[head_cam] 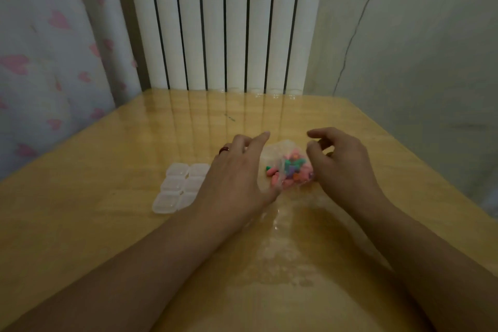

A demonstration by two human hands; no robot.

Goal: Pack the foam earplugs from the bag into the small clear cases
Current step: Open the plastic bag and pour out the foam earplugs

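A small clear bag [280,151] of colourful foam earplugs [292,170] lies on the table between my hands. My left hand [237,172] is just left of it, fingers straight and spread, the thumb at the bag's lower left edge. My right hand [341,162] is at the bag's right edge with loosely curled fingers; forefinger and thumb are apart and hold nothing that I can see. A block of several small clear cases [175,188], lids down, lies left of my left hand, partly behind it.
The glossy wooden table [107,224] stands against a white radiator [223,21]. A heart-print curtain [48,48] hangs at the left, a grey wall [417,48] rises at the right. The table's right edge runs close to my right forearm.
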